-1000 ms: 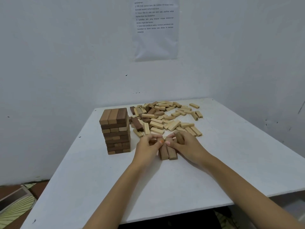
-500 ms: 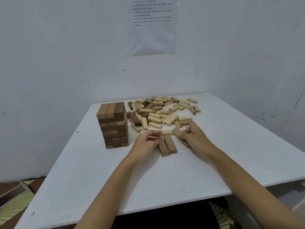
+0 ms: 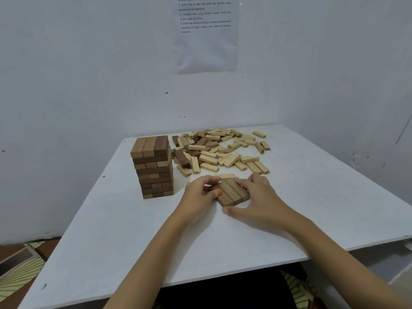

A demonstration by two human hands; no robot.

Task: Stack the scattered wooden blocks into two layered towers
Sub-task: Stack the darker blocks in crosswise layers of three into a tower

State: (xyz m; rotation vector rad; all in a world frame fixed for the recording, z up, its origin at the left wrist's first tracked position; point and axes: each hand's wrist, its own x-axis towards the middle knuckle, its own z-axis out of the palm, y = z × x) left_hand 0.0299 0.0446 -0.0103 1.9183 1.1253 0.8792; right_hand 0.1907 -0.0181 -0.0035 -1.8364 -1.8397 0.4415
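A brown block tower (image 3: 153, 167) of several layers stands at the left of the white table (image 3: 111, 241). In front of the loose pile (image 3: 220, 150) three brown blocks (image 3: 231, 192) lie side by side as a flat row. My left hand (image 3: 198, 197) presses its curled fingers against the row's left side. My right hand (image 3: 258, 201) rests on the row's right side, fingers laid along the outer block and thumb stretched out on the table. One pale block (image 3: 225, 175) lies just behind the row.
The pile of light and dark blocks spreads over the back middle of the table, close to the wall corner. A printed paper sheet (image 3: 206, 34) hangs on the wall. The table's front edge is near my forearms.
My right hand has set a third brown block beside the two lying ones. Both hands have closed in on the row from either side.
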